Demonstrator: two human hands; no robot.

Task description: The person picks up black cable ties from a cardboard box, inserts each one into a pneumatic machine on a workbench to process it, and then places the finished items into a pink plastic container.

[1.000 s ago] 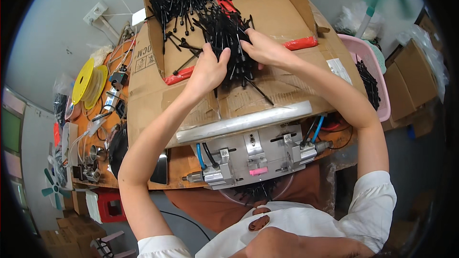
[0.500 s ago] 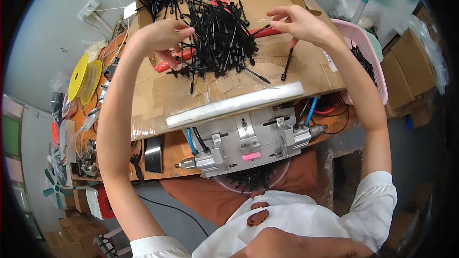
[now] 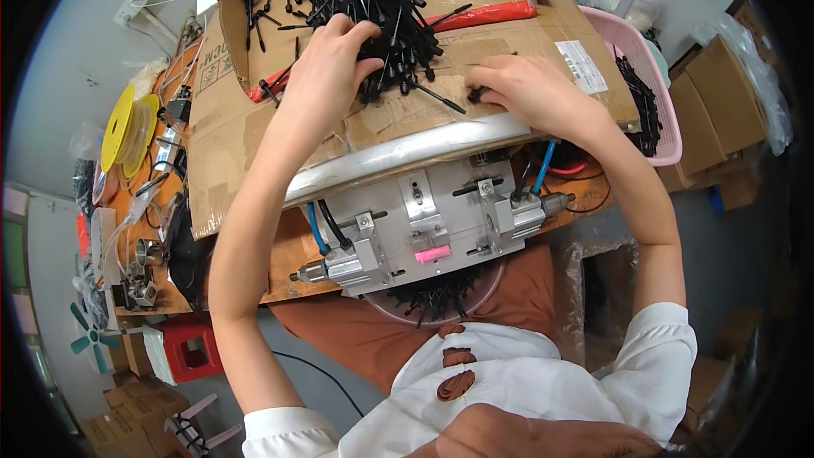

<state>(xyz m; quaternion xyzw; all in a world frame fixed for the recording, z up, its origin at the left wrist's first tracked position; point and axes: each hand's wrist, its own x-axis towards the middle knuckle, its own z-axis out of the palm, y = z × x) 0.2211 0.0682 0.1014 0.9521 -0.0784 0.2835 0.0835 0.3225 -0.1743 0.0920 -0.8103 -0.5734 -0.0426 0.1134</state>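
Note:
A heap of thin black plastic sticks with knobbed ends point(image 3: 398, 30) lies on the open cardboard box point(image 3: 500, 42). My left hand point(image 3: 331, 59) is at the heap's near left side, its thumb and index finger apart with black sticks beyond them; its other fingers are partly hidden. To the right of the heap, my right hand point(image 3: 530, 93) hovers over the box flap. Its fingertips are pinched on a black stick point(image 3: 476, 95), which is mostly covered by the fingers. One loose stick point(image 3: 441, 98) points out of the heap between both hands.
Below the flap's white padded edge point(image 3: 407, 153) sits a metal fixture point(image 3: 424, 229) with two cylinders, blue hoses and a pink piece. A bowl of black sticks point(image 3: 432, 297) rests at my lap. Right stands a pink basket point(image 3: 670, 110); left, a yellow spool point(image 3: 123, 136).
My left hand has moved right, onto the near side of the heap. My right hand has come lower and closed its fingers; the stick that hung from it is now mostly covered. The view has shifted.

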